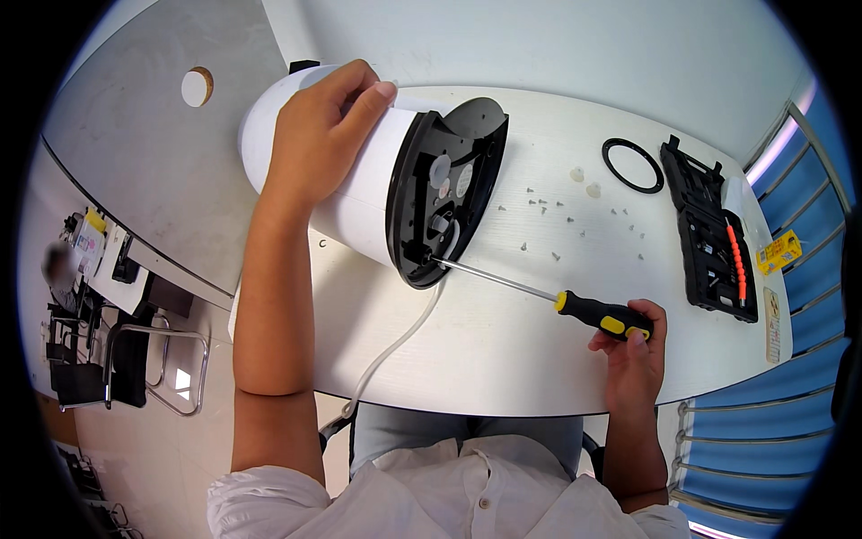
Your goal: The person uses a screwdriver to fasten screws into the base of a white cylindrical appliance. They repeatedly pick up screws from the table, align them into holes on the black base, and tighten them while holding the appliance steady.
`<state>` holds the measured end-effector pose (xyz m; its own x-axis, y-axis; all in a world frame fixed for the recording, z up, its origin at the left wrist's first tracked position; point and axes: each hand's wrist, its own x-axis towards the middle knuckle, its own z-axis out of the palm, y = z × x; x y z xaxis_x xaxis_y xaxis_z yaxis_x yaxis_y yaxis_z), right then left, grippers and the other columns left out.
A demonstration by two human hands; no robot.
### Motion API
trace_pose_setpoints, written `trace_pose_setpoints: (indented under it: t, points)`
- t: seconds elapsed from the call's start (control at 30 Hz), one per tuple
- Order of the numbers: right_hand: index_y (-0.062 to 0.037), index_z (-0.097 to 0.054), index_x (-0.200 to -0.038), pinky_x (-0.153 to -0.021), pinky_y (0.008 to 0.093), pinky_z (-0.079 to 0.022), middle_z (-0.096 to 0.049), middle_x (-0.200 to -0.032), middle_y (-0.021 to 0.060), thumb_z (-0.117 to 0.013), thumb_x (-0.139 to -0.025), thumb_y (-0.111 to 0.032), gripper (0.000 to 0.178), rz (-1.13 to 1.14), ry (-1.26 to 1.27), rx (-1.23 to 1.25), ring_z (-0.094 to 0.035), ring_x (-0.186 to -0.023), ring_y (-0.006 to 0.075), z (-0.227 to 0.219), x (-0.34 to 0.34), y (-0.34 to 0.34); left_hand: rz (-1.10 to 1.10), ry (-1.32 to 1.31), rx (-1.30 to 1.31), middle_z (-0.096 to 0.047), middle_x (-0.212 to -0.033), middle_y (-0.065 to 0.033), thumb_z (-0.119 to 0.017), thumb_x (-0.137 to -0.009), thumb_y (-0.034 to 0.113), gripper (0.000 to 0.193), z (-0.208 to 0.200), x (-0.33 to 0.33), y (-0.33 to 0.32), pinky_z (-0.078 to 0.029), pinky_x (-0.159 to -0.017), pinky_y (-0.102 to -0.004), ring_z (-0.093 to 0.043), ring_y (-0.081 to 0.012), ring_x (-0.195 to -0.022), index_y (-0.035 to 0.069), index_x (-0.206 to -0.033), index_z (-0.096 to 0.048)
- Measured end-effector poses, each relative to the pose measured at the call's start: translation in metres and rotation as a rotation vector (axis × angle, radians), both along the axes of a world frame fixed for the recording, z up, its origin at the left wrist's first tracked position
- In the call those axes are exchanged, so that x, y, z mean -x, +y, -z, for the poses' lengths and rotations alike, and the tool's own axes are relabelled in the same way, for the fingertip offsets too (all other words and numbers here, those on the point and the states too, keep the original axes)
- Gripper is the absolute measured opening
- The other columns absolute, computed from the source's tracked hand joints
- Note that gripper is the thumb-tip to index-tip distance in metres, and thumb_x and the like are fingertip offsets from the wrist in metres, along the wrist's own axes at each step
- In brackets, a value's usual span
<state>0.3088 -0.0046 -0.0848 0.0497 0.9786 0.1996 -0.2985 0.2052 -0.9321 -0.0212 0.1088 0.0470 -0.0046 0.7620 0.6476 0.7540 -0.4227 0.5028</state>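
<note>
A white rounded appliance [355, 202] lies on its side on the table, its black base [449, 148] facing right. My left hand [323, 126] rests over the white body with its fingers curled round the top of it. In my right hand [636, 350] is a screwdriver [593, 312] with a black and yellow handle. Its long metal shaft runs left to the lower edge of the base, and the tip is at a recess there. A pale power cord [400, 340] leaves the base and hangs over the near table edge.
Several small screws [543, 205] lie scattered on the white table [503, 359], with two translucent round pieces [593, 190] nearby. Farther right are a black ring [613, 151], an open black tool case [705, 242] with an orange flexible shaft [736, 260], and a yellow box [779, 252].
</note>
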Motion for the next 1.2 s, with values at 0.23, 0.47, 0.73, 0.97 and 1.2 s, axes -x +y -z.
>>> trace_pose_setpoints:
  t: [0.23,0.47,0.73,0.97,1.2]
  points:
    - [-0.0052,-0.039,-0.118,-0.073,0.0324,-0.052,-0.056,-0.096,0.0108,-0.049,-0.092,-0.022,0.033,0.034,0.079,0.035,-0.06,-0.079,0.0177,-0.002,0.002,0.0,-0.002,0.018,0.001,-0.06,-0.068,-0.0073,-0.054,-0.085,0.035,0.03,-0.001,0.001,0.0,-0.041,-0.061,-0.0294,-0.053,-0.0183,-0.063,0.006,-0.081,-0.059]
    - [-0.0044,-0.042,-0.114,-0.062,0.0287,-0.046,-0.056,-0.089,0.0096,-0.054,-0.087,-0.026,0.037,0.108,0.111,0.0,-0.055,-0.07,0.0162,0.0,-0.007,-0.001,0.065,-0.075,0.036,-0.062,-0.075,-0.0068,-0.055,-0.086,0.033,0.028,0.0,0.003,0.001,-0.044,-0.067,-0.0287,-0.056,-0.0176,-0.068,0.006,-0.086,-0.059]
    - [-0.0069,-0.045,-0.114,-0.058,0.0266,-0.039,-0.055,-0.08,0.0028,-0.046,-0.093,-0.035,0.035,0.32,0.281,-0.216,-0.049,-0.061,0.0105,-0.019,-0.023,0.008,0.325,-0.39,-0.3,-0.062,-0.104,-0.0097,-0.06,-0.085,0.015,0.021,-0.016,-0.014,-0.024,-0.043,-0.084,-0.03,-0.056,-0.0158,-0.094,0.001,-0.101,-0.056]
    - [-0.0072,-0.05,-0.108,-0.061,0.024,-0.037,-0.05,-0.071,0.0004,-0.04,-0.092,-0.033,0.032,0.283,0.247,-0.368,-0.044,-0.058,0.0083,-0.071,-0.055,0.048,1.096,-0.752,0.5,-0.059,-0.096,-0.0115,-0.044,-0.097,0.022,0.022,0.053,-0.087,-0.082,-0.047,-0.075,-0.0299,-0.06,-0.0162,-0.085,0.004,-0.11,-0.046]
    - [-0.004,-0.05,-0.103,-0.054,0.0203,-0.039,-0.054,-0.076,0.004,-0.048,-0.083,-0.028,0.031,0.183,0.135,-0.402,-0.05,-0.059,0.0089,-0.058,-0.075,0.074,0.925,-1.09,0.671,-0.061,-0.09,-0.0106,-0.028,-0.1,0.037,0.032,0.108,-0.084,-0.062,-0.043,-0.065,-0.0253,-0.061,-0.0176,-0.074,0.011,-0.105,-0.045]
